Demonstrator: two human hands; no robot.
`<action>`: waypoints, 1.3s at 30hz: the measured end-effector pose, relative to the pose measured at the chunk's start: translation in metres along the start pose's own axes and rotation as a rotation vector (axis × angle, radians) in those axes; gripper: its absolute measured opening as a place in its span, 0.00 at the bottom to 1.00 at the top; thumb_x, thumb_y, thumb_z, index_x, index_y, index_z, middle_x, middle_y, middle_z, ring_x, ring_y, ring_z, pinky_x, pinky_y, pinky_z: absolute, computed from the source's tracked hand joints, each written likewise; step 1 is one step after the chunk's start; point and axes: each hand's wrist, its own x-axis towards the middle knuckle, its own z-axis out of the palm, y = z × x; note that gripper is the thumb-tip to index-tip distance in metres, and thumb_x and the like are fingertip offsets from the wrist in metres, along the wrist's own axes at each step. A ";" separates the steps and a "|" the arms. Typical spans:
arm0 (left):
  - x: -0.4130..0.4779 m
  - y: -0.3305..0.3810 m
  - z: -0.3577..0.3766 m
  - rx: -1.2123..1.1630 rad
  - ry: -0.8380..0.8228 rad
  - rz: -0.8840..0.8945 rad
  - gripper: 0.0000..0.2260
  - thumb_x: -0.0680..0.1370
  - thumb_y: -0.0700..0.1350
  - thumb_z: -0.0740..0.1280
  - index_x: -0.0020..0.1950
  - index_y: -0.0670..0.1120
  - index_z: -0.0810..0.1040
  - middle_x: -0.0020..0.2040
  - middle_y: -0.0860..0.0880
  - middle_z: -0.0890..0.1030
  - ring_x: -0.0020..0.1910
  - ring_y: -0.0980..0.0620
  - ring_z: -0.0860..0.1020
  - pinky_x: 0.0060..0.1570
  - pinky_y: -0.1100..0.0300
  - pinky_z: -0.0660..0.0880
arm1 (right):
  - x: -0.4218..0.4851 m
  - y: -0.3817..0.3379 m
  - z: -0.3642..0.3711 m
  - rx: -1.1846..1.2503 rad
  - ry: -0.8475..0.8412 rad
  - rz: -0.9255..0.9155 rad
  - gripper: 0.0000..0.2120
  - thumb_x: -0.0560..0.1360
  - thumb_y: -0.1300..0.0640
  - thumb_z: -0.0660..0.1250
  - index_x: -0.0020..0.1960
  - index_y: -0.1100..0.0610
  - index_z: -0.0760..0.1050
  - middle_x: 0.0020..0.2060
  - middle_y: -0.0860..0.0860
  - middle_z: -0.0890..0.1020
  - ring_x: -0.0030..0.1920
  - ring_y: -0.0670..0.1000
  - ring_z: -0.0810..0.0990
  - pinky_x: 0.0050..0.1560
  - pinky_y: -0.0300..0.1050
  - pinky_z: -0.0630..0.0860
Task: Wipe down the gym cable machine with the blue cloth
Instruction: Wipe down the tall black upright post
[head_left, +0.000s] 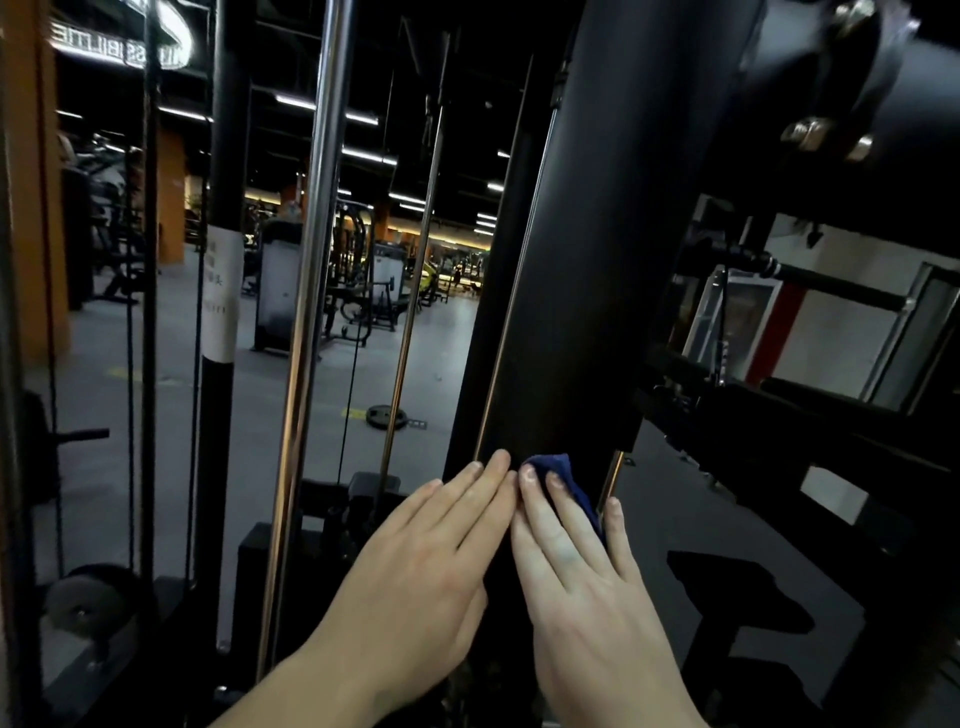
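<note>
A wide black upright post (587, 270) of the cable machine rises in the middle of the head view. My right hand (576, 566) lies flat with straight fingers and presses the blue cloth (563, 475) against the post's lower part; most of the cloth is hidden under the palm. My left hand (426, 561) lies flat beside it, fingers straight, fingertips touching the post's left edge.
Chrome guide rods (311, 291) and black cables (148, 312) stand to the left. A weight plate (386, 417) lies on the grey floor beyond. Black frame bars with bolts (826, 135) cross at the upper right. More gym machines stand far behind.
</note>
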 end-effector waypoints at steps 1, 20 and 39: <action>0.000 0.000 0.002 -0.005 0.001 0.003 0.36 0.76 0.46 0.59 0.85 0.47 0.56 0.85 0.49 0.57 0.83 0.53 0.58 0.78 0.53 0.64 | 0.000 0.000 0.002 -0.010 0.021 0.001 0.28 0.77 0.59 0.55 0.78 0.59 0.64 0.80 0.54 0.64 0.81 0.54 0.58 0.73 0.64 0.59; -0.025 -0.004 0.015 0.055 -0.089 0.089 0.36 0.75 0.47 0.60 0.85 0.47 0.58 0.85 0.47 0.56 0.82 0.49 0.60 0.77 0.52 0.64 | -0.063 0.004 0.024 -0.081 -0.111 -0.076 0.22 0.88 0.52 0.43 0.74 0.50 0.69 0.79 0.49 0.63 0.79 0.52 0.61 0.76 0.58 0.51; -0.133 -0.003 0.092 0.069 -0.324 -0.005 0.36 0.76 0.49 0.59 0.84 0.43 0.60 0.85 0.44 0.57 0.83 0.45 0.59 0.80 0.45 0.61 | -0.118 -0.039 0.061 -0.097 -0.249 0.018 0.23 0.87 0.56 0.39 0.74 0.54 0.67 0.78 0.54 0.64 0.71 0.60 0.68 0.66 0.70 0.61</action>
